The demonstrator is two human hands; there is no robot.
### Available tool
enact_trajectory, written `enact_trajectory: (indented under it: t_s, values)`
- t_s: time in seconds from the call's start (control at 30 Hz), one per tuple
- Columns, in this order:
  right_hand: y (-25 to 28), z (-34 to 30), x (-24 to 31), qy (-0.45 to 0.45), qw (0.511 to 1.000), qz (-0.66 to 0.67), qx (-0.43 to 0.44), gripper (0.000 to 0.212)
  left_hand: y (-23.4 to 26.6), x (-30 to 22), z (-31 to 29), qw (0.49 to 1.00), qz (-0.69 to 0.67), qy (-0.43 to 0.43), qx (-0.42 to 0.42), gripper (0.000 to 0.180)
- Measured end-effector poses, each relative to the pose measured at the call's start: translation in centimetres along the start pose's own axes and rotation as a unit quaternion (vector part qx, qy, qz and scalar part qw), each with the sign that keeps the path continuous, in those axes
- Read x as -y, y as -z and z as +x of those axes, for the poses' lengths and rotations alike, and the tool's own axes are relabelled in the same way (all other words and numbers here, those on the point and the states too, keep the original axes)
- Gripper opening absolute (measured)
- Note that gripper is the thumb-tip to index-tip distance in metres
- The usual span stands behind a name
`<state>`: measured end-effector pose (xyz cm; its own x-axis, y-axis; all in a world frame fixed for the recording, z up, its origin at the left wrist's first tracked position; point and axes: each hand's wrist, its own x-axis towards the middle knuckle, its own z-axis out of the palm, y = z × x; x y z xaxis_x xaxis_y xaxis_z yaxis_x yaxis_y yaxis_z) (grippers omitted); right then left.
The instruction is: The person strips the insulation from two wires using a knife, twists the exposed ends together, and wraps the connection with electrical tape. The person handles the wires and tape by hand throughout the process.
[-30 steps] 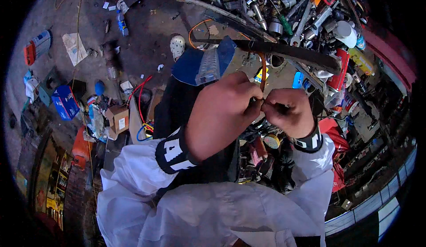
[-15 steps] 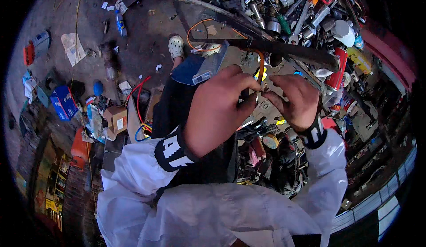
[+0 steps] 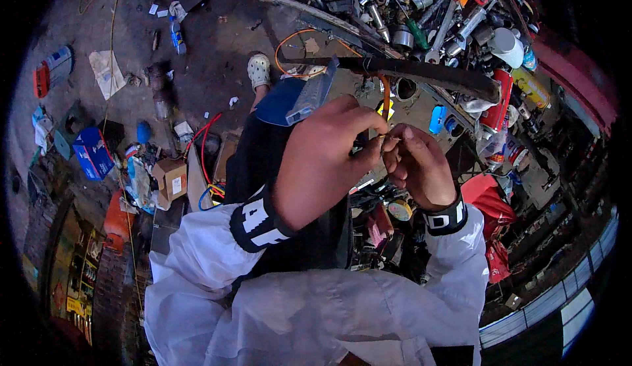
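We look down on a dark, stained floor [image 3: 210,43]. Toward its left we find a sheet of paper [image 3: 107,75], a blue bottle [image 3: 177,35], a red and grey jug [image 3: 56,70] and a blue box [image 3: 93,154]. We see a brown carton [image 3: 170,176] amid clutter, but cannot tell whether it touches the floor. A pale clog [image 3: 259,70] stands farther right, near an orange cord [image 3: 282,47]. At the upper right, we see a rimmed tray [image 3: 309,10] heaped with metal sockets [image 3: 403,38], a wrench [image 3: 442,33] and a green-handled screwdriver [image 3: 417,33].
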<state>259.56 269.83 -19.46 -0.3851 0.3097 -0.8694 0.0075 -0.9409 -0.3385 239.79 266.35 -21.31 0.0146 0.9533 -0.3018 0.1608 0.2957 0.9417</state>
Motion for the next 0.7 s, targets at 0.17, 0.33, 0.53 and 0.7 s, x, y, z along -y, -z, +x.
enact_trajectory:
  t_s: [0.17, 0.33, 0.53, 0.7]
  values:
    - [-0.2, 0.4, 0.7, 0.002, 0.999, -0.041, -0.002, 0.033, 0.0, 0.1, -0.3, 1.000, 0.025, -0.005, 0.012, 0.016]
    - [0.1, 0.5, 1.5, -0.017, 0.994, -0.111, 0.010, 0.032, -0.2, 0.2, -0.4, 0.999, 0.037, -0.011, 0.018, 0.012]
    - [0.2, 1.0, 3.1, -0.129, 0.988, -0.074, 0.034, 0.025, -0.2, 0.0, -0.4, 0.998, 0.052, -0.034, 0.015, 0.010]
    - [0.5, 1.4, 3.1, -0.171, 0.983, -0.017, 0.068, 0.022, -0.2, -0.1, -0.4, 0.998, 0.050, -0.043, 0.016, 0.017]
